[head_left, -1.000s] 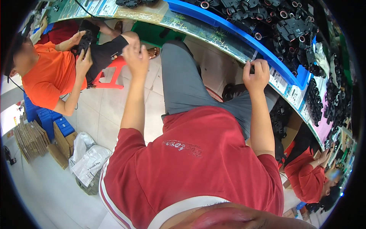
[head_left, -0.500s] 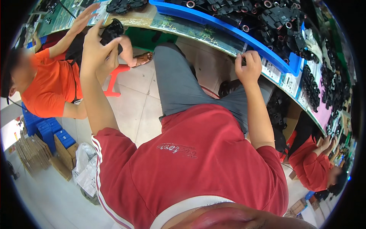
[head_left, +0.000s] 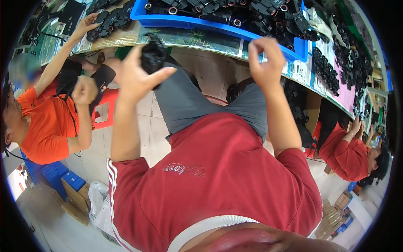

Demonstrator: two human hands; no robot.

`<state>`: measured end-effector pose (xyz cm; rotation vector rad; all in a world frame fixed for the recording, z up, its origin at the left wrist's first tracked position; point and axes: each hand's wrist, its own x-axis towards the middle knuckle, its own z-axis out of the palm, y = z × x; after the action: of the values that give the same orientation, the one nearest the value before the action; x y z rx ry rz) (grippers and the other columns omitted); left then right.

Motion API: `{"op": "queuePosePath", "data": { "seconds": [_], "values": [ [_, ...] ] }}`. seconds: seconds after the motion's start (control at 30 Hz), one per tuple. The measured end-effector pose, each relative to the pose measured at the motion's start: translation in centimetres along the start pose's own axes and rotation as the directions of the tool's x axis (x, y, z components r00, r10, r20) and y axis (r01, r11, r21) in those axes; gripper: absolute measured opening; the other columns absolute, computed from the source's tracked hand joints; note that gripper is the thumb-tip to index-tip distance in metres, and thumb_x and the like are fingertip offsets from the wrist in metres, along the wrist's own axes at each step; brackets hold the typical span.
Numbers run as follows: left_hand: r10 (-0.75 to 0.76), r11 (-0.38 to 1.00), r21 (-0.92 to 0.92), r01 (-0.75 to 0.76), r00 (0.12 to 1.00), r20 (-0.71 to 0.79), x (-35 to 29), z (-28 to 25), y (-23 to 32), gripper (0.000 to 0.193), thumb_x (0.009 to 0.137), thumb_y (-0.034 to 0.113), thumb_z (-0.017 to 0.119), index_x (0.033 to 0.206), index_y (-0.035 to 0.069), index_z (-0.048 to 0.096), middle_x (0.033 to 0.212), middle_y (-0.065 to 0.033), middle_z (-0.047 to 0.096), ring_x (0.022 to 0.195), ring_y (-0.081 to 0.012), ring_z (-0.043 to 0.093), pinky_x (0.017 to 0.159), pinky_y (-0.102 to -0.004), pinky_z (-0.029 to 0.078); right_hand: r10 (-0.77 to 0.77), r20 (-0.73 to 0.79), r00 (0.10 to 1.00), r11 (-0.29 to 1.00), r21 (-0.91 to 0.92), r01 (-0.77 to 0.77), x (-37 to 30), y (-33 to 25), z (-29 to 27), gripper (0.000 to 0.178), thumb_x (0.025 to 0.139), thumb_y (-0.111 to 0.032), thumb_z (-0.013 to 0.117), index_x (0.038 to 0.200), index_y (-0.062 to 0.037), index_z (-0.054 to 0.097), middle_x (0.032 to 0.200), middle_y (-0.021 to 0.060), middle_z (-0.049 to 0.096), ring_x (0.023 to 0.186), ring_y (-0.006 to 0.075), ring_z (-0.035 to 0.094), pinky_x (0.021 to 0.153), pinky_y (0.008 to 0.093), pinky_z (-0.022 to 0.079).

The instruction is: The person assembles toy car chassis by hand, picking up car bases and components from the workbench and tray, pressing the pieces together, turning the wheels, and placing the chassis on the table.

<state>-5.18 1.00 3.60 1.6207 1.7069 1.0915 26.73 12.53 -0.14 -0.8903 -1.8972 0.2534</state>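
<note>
Long workbench (head_left: pixel 197 40) runs across top, curving down to right. Tray (head_left: pixel 235 25) sits on bench ahead, full of small parts (head_left: pixel 218 10). More parts (head_left: pixel 344 63) on bench further right. Left hand (head_left: pixel 134 77) raised below bench edge w/ a part (head_left: pixel 152 56) in it; right hand (head_left: pixel 265 61) up in front of tray. Co-worker (head_left: pixel 46 122) at left, hand on parts (head_left: pixel 111 19) at bench's left end. 2nd co-worker (head_left: pixel 350 153) at right, under bench edge. Boxes (head_left: pixel 71 197) on floor, lower left

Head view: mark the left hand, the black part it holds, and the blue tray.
left hand (head_left: pixel 133 77), head view, on the palm.
black part (head_left: pixel 152 58), head view, on its body above the thumb.
blue tray (head_left: pixel 197 23), head view, on the near front wall.
</note>
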Motion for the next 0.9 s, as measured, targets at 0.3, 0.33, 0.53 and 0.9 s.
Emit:
{"op": "queuePosePath", "data": {
  "seconds": [0.3, 0.33, 0.53, 0.9],
  "values": [
    [-0.315, 0.337, -0.810, 0.481, 0.868, 0.385, -5.7, 15.4, -6.9, 0.051, 0.091, 0.042, 0.075, 0.117, 0.003, 0.054, 0.097, -0.0091, 0.066, 0.079, -0.0183, 0.067, 0.070, -0.0313, 0.057, -0.188, -0.190, 0.964, 0.840, -0.540, 0.057, 9.6, 3.2, -0.8, 0.038, 0.088, -0.025, 0.076, 0.111, 0.0020, 0.063, 0.067, 0.0128, 0.064, 0.062, 0.0283, 0.065, 0.059, 0.0370, 0.050],
    [-0.321, 0.289, -0.812, 0.508, 0.850, 0.418, -6.1, 15.7, -6.9, 0.046, 0.094, 0.040, 0.071, 0.119, 0.005, 0.053, 0.099, -0.0097, 0.066, 0.081, -0.0197, 0.067, 0.071, -0.0328, 0.057, 0.119, -0.186, 0.975, 0.899, -0.398, -0.185, 9.5, 2.8, -0.5, 0.046, 0.085, -0.027, 0.079, 0.116, 0.0024, 0.062, 0.069, 0.0131, 0.065, 0.062, 0.0291, 0.065, 0.061, 0.0375, 0.051],
    [-0.214, 0.017, -0.874, 0.486, 0.855, 0.472, -5.3, 14.1, -5.2, 0.047, 0.102, 0.037, 0.055, 0.139, 0.010, 0.045, 0.120, -0.0174, 0.063, 0.103, -0.0326, 0.067, 0.088, -0.0469, 0.058, 0.511, -0.197, 0.837, 0.853, -0.003, -0.522, 9.0, 1.0, 1.3, 0.052, 0.086, -0.012, 0.077, 0.132, 0.0012, 0.055, 0.080, 0.0106, 0.068, 0.067, 0.0161, 0.064, 0.063, 0.0312, 0.053],
    [-0.144, -0.034, -0.941, 0.338, 0.930, 0.339, -3.0, 12.9, -2.3, 0.048, 0.106, 0.036, 0.042, 0.146, 0.011, 0.040, 0.137, -0.0140, 0.057, 0.122, -0.0316, 0.060, 0.101, -0.0468, 0.052, 0.386, 0.352, 0.853, 0.620, 0.586, -0.522, -4.5, -6.4, 1.3, 0.052, 0.092, -0.006, 0.073, 0.140, 0.0005, 0.053, 0.113, 0.0102, 0.067, 0.089, 0.0129, 0.063, 0.078, 0.0272, 0.054]
  ]
}}
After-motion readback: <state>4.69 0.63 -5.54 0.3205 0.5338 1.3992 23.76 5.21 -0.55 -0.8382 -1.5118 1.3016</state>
